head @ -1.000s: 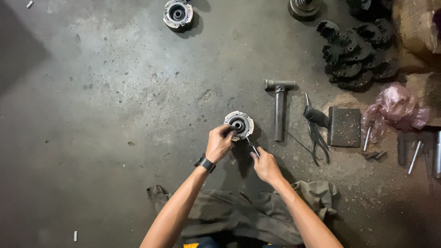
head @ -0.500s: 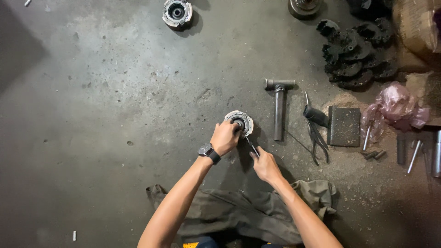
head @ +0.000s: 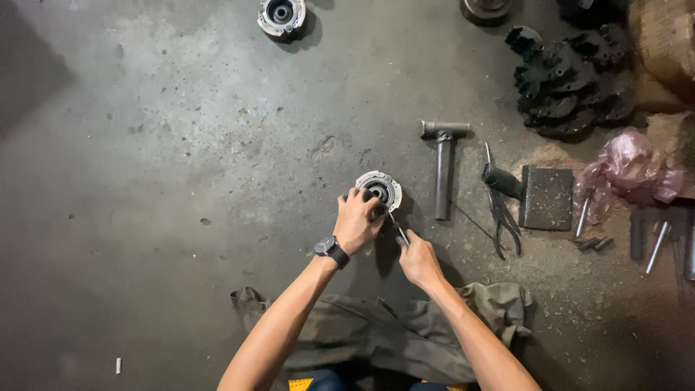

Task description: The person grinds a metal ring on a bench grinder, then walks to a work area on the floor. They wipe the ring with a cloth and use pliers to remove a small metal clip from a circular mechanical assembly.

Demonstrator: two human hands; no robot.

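**Both hands at the round hub on the floor**

Little has shifted since the earlier frames: the left hand (head: 357, 219) sits slightly lower and closer on the part, the right hand (head: 418, 259) stays just behind it, and the part has not changed place.

- Left hand: fingers curled over the near-left edge of the round metal hub (head: 379, 188), gripping and steadying it. A black wristwatch (head: 331, 250) sits on that wrist.
- Right hand: closed around a thin metal tool (head: 397, 227). Its long axis runs diagonally up and to the left, tip toward the hub's dark centre. Whether the tip touches metal, I cannot tell.
- Hub: lies flat on the concrete floor (head: 181, 145), directly ahead of both hands. The left hand is on it; the right reaches it only through the tool.

Outward:
- Just right of the hub, a steel hammer (head: 442, 166) lies with its head away from the person.
- Beyond it, dark pliers (head: 501, 210), then a flat rectangular block (head: 548, 197).
- Far right, crumpled pink plastic (head: 631, 163); above it, a heap of dark gear-like parts (head: 568, 83).
- A second hub (head: 281, 16) lies well apart at the top edge.
- An olive cloth (head: 391, 337) lies under the forearms.
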